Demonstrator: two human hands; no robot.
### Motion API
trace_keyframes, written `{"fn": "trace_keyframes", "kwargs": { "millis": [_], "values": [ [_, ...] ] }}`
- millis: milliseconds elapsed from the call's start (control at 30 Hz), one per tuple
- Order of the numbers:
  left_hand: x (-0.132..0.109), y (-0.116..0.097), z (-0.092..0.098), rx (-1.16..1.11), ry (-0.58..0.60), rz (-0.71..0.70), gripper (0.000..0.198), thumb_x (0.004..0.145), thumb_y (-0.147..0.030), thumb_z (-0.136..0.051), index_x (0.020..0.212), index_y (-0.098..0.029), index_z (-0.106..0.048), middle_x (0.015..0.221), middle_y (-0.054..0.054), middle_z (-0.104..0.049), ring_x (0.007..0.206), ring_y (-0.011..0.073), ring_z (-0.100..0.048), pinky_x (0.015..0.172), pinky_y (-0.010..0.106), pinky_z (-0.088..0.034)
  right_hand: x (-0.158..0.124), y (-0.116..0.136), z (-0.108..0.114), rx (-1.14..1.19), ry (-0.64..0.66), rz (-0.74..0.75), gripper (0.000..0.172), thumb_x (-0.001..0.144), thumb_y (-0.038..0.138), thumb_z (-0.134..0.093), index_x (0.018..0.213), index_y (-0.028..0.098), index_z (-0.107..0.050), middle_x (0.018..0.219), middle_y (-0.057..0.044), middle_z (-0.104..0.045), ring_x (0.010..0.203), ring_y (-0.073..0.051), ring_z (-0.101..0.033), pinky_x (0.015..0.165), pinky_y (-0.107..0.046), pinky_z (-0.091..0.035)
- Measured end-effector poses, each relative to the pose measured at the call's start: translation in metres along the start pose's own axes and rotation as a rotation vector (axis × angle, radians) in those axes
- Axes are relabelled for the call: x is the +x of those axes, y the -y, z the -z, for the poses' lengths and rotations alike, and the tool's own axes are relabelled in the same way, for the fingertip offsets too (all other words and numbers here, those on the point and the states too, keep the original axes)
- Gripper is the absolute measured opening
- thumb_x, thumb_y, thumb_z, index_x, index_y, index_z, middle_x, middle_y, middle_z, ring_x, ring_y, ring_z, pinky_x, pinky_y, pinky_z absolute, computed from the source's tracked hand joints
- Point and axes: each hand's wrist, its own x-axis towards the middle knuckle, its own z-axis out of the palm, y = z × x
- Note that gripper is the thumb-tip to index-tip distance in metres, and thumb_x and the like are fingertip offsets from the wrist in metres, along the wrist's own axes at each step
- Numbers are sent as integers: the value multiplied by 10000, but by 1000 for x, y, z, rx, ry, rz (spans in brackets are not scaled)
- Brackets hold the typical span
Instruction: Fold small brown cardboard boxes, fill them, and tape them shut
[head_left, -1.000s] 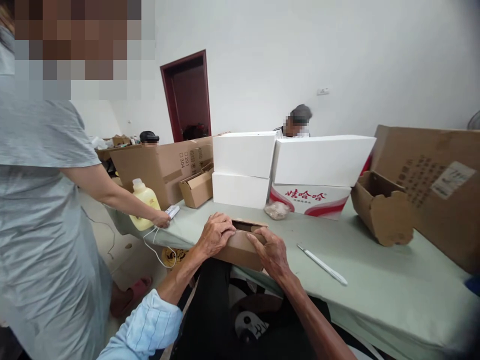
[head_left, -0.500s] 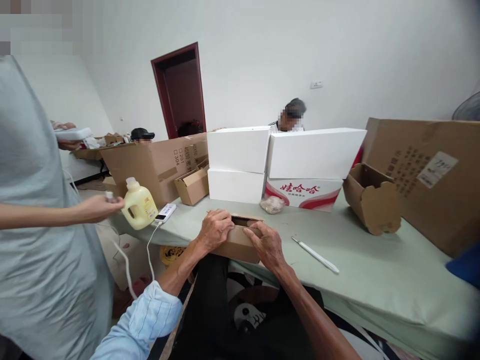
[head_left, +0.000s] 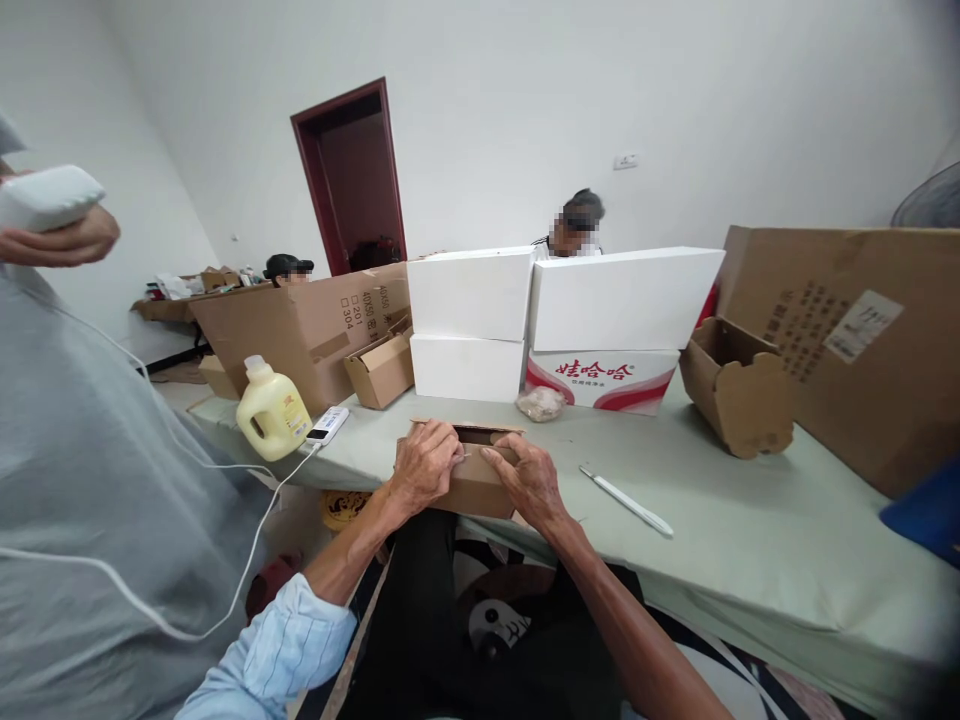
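A small brown cardboard box sits at the table's near edge in front of me, its top partly open with a dark gap. My left hand grips its left side, fingers curled over the upper edge. A bit of something clear shows by those fingertips, too small to name. On the right side, my right hand holds the box, with the thumb on the front panel near the opening. To the right of that hand lies a slim white craft knife. Beyond the box rests a small clear bag.
White boxes stand stacked across the table. Open cardboard boxes flank them. A yellow jug and a white power strip with a cable are at left. A person stands there holding a white packet.
The standing person has moved, with the white packet now nearer and higher at left; their outstretched hand is gone from view. My hands keep hold of the box with little movement.
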Motion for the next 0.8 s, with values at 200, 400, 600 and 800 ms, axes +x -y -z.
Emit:
{"fn": "trace_keyframes", "kwargs": {
  "millis": [200, 400, 600, 800],
  "values": [
    [-24, -50, 15, -190, 130, -96, 230, 1000, -101, -463, 830, -199, -582, 918, 91, -652, 914, 234, -555, 837, 389, -453, 8, -8, 0, -16, -3, -29, 470, 1023, 611, -469, 841, 237, -688, 796, -64, -739, 697, -224, -651, 650, -317, -411],
    [-10, -40, 65, -644, 79, 139, 221, 1027, -224, -533, 821, -199, -609, 893, 51, -637, 881, 185, -595, 843, 320, -492, -13, -12, 6, 22, -9, 144, 380, 1045, 530, -498, 856, 237, -648, 803, -46, -716, 734, -213, -645, 700, -322, -437],
    [21, 31, 78, -860, 30, 525, 220, 874, -379, -689, 801, -181, -625, 849, 19, -629, 801, 154, -564, 764, 287, -494, -52, -6, 15, -12, 37, 423, 351, 1112, 412, -459, 843, 234, -597, 821, -45, -678, 800, -209, -615, 809, -349, -440],
    [33, 40, 50, -1022, 330, 635, 287, 783, -434, -744, 791, -161, -659, 800, 24, -671, 757, 134, -593, 740, 267, -512, -64, -10, 11, -74, 62, 442, 342, 1126, 401, -437, 888, 226, -610, 829, -41, -680, 802, -201, -623, 802, -349, -428]
  ]
}}
